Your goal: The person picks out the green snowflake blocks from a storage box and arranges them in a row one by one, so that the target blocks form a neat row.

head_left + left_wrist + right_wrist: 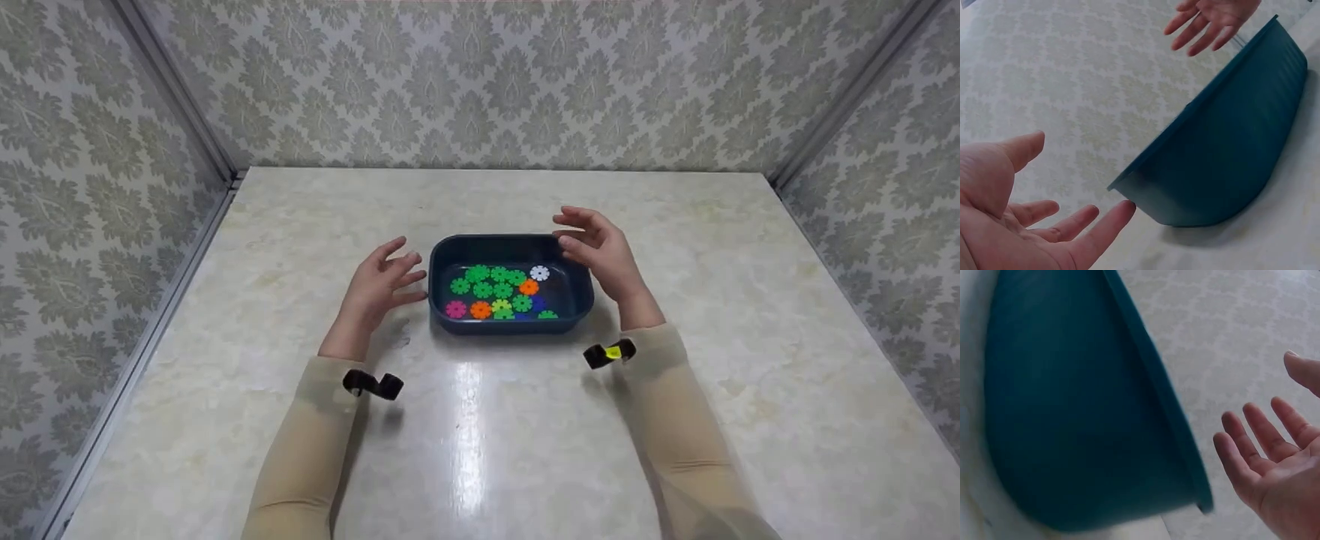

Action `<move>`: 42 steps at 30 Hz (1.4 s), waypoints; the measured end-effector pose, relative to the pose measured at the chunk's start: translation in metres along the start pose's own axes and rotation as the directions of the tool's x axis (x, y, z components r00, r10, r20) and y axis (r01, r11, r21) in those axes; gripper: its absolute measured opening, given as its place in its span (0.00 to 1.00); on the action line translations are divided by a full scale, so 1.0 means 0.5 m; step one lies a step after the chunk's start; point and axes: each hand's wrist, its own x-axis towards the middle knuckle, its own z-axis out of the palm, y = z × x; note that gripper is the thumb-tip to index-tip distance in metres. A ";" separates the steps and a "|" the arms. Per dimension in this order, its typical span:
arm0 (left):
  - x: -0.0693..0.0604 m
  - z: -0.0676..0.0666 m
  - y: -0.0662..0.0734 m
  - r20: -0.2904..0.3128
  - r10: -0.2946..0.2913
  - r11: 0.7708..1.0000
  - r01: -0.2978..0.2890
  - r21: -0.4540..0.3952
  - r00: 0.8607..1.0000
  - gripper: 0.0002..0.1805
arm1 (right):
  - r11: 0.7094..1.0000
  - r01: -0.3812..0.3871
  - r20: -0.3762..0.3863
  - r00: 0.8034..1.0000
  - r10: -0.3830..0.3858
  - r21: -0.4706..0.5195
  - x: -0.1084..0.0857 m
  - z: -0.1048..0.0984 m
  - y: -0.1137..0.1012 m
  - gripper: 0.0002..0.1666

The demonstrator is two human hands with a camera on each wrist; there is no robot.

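Head view shows your dark blue box [510, 328] in the middle of the frame, with green, orange, pink and white flower shapes [482, 289] lying inside it. Your left hand [377, 287] is just left of the box, fingers spread, maybe touching it, but that is hard to tell. Your right hand [609, 256] is by its upper right corner, fingers spread too.

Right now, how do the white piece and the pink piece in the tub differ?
Colour: the white piece is plain white, the pink piece magenta. Place: the white piece lies toward the far right of the tub, the pink piece near left. Nearest hand: the white piece is closer to the right hand, the pink piece to the left hand. Both are round with notched edges; neither is held.
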 end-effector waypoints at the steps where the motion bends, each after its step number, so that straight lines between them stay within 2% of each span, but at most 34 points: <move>1: 0.001 0.003 -0.002 0.002 -0.009 1.000 0.009 0.005 1.000 0.38 | 1.000 -0.016 0.023 1.000 0.016 0.005 0.001 0.006 0.003 0.31; 4: 0.002 0.008 -0.008 0.013 -0.027 1.000 0.026 0.015 1.000 0.38 | 0.998 -0.058 0.089 0.994 0.058 -0.001 0.003 0.022 0.011 0.31; 8: 0.000 0.011 -0.016 0.015 -0.036 0.999 0.035 0.037 0.999 0.38 | 0.994 -0.085 0.177 0.980 0.097 -0.072 0.001 0.037 0.017 0.30; 13: 0.001 0.015 -0.022 0.014 -0.024 0.992 0.022 0.122 1.000 0.37 | 0.980 -0.079 0.250 0.960 0.124 -0.180 0.000 0.054 0.020 0.29; 16: 0.002 0.017 -0.022 0.010 -0.029 0.989 0.027 0.149 1.000 0.36 | 0.957 -0.064 0.279 0.949 0.146 -0.282 0.000 0.068 0.023 0.29; 21: 0.003 0.018 -0.024 -0.005 -0.058 0.988 0.058 0.146 0.998 0.34 | 0.896 -0.059 0.302 0.930 0.209 -0.440 -0.001 0.088 0.027 0.28; 25: 0.007 0.017 -0.029 -0.003 -0.074 0.989 0.073 0.130 0.997 0.33 | 0.839 -0.064 0.286 0.924 0.254 -0.540 -0.003 0.095 0.032 0.28; 32: 0.008 0.022 -0.028 -0.003 -0.069 0.991 0.069 0.114 0.998 0.32 | 0.770 -0.054 0.282 0.912 0.297 -0.635 -0.003 0.099 0.042 0.26; 35: 0.008 0.023 -0.027 -0.009 -0.073 0.991 0.073 0.116 0.997 0.32 | 0.730 -0.036 0.290 0.904 0.315 -0.683 0.000 0.104 0.044 0.25; 39: 0.009 0.023 -0.027 -0.017 -0.086 0.989 0.088 0.121 0.996 0.32 | 0.669 0.019 0.294 0.907 0.302 -0.743 0.001 0.112 0.049 0.23; 42: 0.011 0.022 -0.030 -0.017 -0.091 0.988 0.093 0.126 0.996 0.32 | 0.637 0.067 0.304 0.913 0.271 -0.768 0.000 0.115 0.053 0.21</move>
